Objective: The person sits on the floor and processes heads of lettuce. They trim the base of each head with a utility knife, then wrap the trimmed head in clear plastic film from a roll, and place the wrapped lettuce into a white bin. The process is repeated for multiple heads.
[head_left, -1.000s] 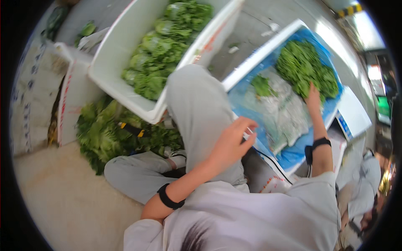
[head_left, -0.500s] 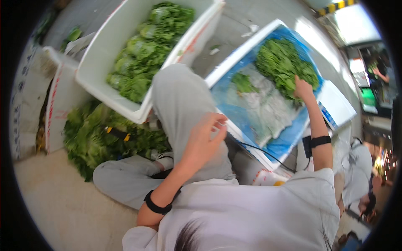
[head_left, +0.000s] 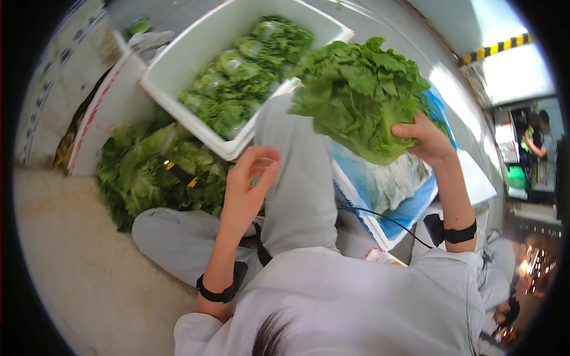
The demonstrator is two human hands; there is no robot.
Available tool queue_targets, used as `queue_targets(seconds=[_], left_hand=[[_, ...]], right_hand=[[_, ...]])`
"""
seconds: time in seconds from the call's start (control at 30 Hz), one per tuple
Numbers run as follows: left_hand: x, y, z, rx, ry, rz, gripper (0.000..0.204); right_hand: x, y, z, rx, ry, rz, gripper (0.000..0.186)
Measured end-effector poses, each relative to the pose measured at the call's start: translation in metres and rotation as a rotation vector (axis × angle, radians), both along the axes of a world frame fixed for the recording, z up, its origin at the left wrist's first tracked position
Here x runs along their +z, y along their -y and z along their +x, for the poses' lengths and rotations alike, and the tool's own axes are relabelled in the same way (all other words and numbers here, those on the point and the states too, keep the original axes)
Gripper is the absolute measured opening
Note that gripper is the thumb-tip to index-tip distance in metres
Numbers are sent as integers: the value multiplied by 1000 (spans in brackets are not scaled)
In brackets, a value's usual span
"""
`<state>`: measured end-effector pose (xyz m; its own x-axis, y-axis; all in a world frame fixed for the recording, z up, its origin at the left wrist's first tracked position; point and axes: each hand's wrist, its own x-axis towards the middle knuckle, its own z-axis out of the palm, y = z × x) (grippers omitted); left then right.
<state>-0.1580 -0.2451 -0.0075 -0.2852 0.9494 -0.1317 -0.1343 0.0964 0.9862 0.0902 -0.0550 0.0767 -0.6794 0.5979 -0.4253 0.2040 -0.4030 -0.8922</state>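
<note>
My right hand [head_left: 428,139] holds a leafy green lettuce head [head_left: 365,98] by its base, thumb across the pale stem end. The lettuce is raised above the blue-lined foam box [head_left: 386,228] and hides part of it. Near my raised knee, my left hand [head_left: 246,184] is in the air with loosely curled fingers, a gap between thumb and fingertips, and nothing seen in it. Beyond it, the white foam box [head_left: 169,98] contains rows of lettuce heads [head_left: 237,74], some seemingly wrapped in clear plastic.
A yellow-and-black cutter [head_left: 180,174] lies on a heap of loose lettuce leaves [head_left: 133,172] at the left. A black cable [head_left: 386,218] crosses the blue-lined box's near edge. Other people [head_left: 534,142] are at the far right. White foam panels [head_left: 104,115] stand at the left.
My right hand has lifted the lettuce out of the blue-lined box, up and toward the left. My left hand has shifted left, its fingers loosening. The view has turned slightly.
</note>
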Motion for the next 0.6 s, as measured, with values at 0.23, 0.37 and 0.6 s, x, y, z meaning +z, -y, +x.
queue_targets(seconds=[0.23, 0.37, 0.6], left_hand=[[27, 75, -54, 480, 8, 141, 32], [41, 112, -72, 758, -697, 251, 47], [50, 141, -91, 312, -1292, 105, 84]], right_hand=[[-29, 67, -144, 138, -251, -552, 48], [-43, 107, -202, 206, -258, -629, 40], [-32, 153, -245, 530, 16, -381, 42]])
